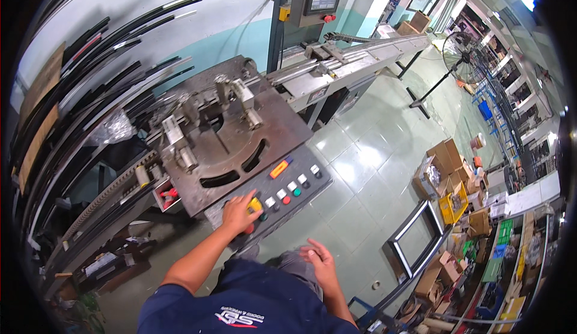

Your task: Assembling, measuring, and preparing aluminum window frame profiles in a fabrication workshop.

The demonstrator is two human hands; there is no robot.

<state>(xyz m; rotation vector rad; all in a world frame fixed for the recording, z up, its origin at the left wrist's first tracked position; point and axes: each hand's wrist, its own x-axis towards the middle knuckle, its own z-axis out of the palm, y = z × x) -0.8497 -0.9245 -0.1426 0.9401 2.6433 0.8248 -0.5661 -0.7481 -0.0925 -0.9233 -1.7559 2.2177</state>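
My left hand (239,212) rests over the left part of a dark control panel (312,191), its fingers stretched toward a yellow piece (255,205). Its thumb lies by a green button (263,216); whether it presses anything cannot be made out. A red button (249,229) shows just below that hand. Further right on the panel sit another red button (286,200), a second green button (297,192) and several white labels. My right hand (318,260) hangs beside my body with fingers apart, holding nothing. Behind the panel stands a saw machine's metal table (273,117) with clamp cylinders (174,131).
A roller conveyor (366,57) runs back right, below a screen box (321,0). Long dark profiles (96,63) lean along the left wall. A pedestal fan (461,57), a rectangular frame (415,238), cardboard boxes (448,156) and a yellow crate (452,205) stand to the right.
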